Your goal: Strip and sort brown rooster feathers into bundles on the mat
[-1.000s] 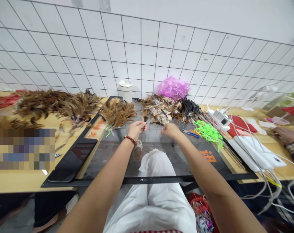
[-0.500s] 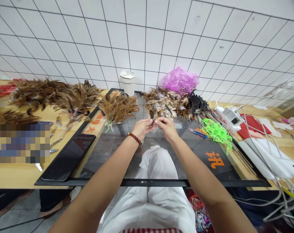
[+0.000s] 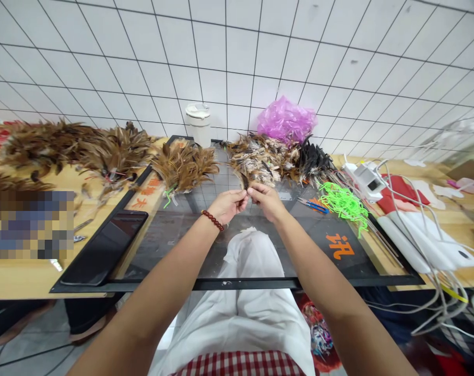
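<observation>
- Pinching, seemingly, one feather between left hand and right hand.
- Mixed pile: just beyond the fingers.
- Next move likely calls for steady fingertips.

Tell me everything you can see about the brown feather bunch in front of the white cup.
The bunch is a loose fan of narrow, pointed feathers, tan to dark brown. They spread upward and outward from a gathered near end, where a bit of green cord trails. It lies on the left part of the glass, in front of the white cup; whether they touch can't be told. Neither the left hand nor the right hand touches it.
</observation>
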{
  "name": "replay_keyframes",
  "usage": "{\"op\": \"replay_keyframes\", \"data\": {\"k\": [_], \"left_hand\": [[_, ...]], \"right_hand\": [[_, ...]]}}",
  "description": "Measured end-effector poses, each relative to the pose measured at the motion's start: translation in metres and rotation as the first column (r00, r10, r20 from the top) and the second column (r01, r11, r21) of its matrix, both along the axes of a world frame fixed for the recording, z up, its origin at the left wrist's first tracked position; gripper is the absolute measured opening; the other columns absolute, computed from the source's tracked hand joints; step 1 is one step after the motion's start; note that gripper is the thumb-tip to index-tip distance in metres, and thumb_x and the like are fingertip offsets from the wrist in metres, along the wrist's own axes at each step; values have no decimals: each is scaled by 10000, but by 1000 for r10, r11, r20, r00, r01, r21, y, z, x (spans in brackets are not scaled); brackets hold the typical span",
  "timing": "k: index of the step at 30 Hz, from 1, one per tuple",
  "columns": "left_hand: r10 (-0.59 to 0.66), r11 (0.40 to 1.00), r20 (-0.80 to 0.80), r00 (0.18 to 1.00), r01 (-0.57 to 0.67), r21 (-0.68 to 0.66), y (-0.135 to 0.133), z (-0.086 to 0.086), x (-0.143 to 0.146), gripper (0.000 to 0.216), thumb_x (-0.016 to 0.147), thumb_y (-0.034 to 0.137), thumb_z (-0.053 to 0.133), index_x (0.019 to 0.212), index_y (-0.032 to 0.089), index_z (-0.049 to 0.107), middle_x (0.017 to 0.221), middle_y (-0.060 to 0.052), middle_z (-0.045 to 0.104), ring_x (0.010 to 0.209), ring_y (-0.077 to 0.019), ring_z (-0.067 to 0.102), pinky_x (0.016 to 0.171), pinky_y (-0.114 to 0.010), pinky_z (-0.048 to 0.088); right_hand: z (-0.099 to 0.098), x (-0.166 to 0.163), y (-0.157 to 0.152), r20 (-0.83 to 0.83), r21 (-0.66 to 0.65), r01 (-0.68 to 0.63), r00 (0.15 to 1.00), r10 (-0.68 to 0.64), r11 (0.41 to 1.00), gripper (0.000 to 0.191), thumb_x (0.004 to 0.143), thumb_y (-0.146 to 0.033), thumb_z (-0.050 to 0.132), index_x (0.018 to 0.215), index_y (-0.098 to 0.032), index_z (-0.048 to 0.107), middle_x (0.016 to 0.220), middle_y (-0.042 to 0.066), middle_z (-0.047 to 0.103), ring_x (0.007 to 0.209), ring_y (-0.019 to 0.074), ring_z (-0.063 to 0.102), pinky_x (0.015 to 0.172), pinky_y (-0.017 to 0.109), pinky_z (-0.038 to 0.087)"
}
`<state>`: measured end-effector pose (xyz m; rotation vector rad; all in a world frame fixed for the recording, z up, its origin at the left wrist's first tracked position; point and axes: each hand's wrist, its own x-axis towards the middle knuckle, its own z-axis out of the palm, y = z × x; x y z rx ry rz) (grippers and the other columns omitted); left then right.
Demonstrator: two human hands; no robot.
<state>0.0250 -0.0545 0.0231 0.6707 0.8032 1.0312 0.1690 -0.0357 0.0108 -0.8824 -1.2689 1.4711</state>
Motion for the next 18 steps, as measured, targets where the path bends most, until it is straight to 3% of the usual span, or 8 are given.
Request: {"op": "replay_keyframes", "data": {"k": [3,5,9,14,18], "left_hand": [[-118,990,-2,993,117,-77,-2,3,-2,75,748,92,627,674,94,617,570,-17,561,494,-52,517,463,-146,417],[-176,977,4,984,175,-120,-2,3,-3,63,742,80,632,681,94,623,584,-22,571,502,-54,533,463,-142,417],[-239,968,-3,971,238,-78,-3,-1,-5,19,745,96,642,741,80,651,665,-59,624,559,-74,586,547,-170,477],[-288,957,-60,956,289,9,-6,-1,-7,148,770,201,640,826,69,678,821,-131,676,752,-169,656,726,-294,533],[-217,975,-168,962,222,7,-6,1,-4,118,733,178,673,760,64,672,712,-108,662,625,-131,629,629,-248,521]], "right_hand": [[0,6,-1,-65,-70,-199,979,194,978,320,615,-453,740,658,-166,603,562,-45,525,508,57,403,527,209,342],[-1,8,0,-93,-96,-235,970,226,967,316,595,-434,760,649,-161,611,582,-31,563,517,59,440,540,210,365],[-2,9,0,-88,-137,-162,985,151,977,316,539,-405,795,659,-158,636,558,-30,576,515,74,489,536,219,396],[-2,6,0,-50,-145,-26,999,19,989,316,506,-379,806,578,-160,590,529,-30,575,486,80,494,515,227,404],[-1,5,2,9,-95,-27,1000,28,995,315,516,-391,793,565,-160,586,530,-25,568,499,88,492,529,237,404]]}}
